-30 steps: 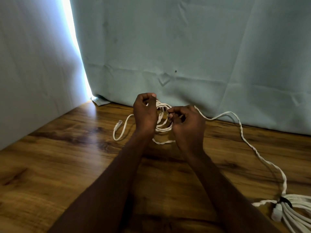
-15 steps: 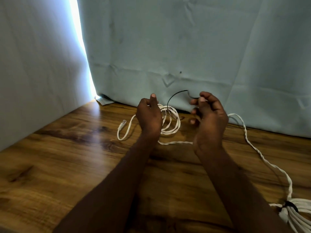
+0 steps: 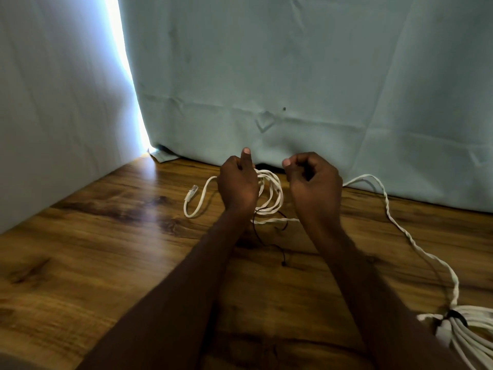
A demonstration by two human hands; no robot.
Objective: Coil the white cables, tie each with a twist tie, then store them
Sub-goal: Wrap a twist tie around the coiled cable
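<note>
Two hands, left hand [image 3: 237,188] and right hand [image 3: 314,188], two white cables, one loose coil [image 3: 272,193] and one tied bundle [image 3: 474,327], one thin black tie [image 3: 266,236], one table [image 3: 106,263].

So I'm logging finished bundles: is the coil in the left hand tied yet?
Not yet. The left hand grips the loose coil; the black twist tie dangles below it, unfastened.

Dim scene; bright daylight streams through the curtain gap [image 3: 125,76] far left, casting glare on the desk [image 3: 149,209]; edges bend.
</note>
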